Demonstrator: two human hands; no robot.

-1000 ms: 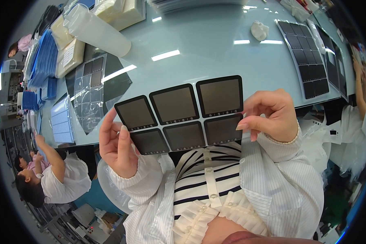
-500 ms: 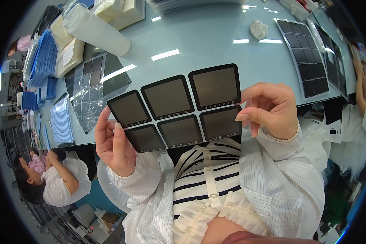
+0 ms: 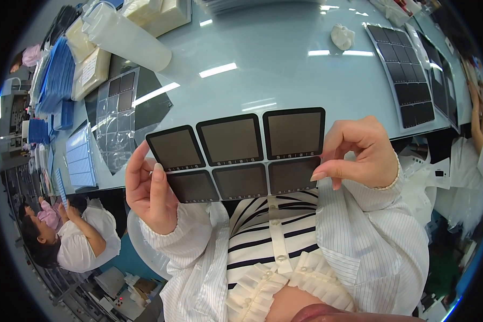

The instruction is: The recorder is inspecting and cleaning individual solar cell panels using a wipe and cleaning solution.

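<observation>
Between both hands I hold up a sheet of dark panels (image 3: 229, 139) in two rows, with grey-brown faces, black borders and narrow clear gaps between them. Small pale marks run along the panels' lower edges. The fingers of my left hand (image 3: 153, 190) are closed on the sheet's left edge, thumb in front and the other fingers partly hidden behind it. At the opposite edge my right hand (image 3: 362, 155) pinches the sheet's right side between thumb and fingers. The sheet is tilted, just above the table's near edge.
On the pale table (image 3: 241, 64) lie a partly filled clear pocket sheet (image 3: 115, 123), a translucent bottle (image 3: 129, 40) and a crumpled white wad (image 3: 342, 37). Stacks of blue film (image 3: 56, 75) stand left. A larger panel sheet (image 3: 402, 75) lies right. A co-worker (image 3: 86, 236) sits at left.
The sheet's right side has come down and nearer to me, so it sits more level. My right hand has lowered slightly with it; both hands keep their hold.
</observation>
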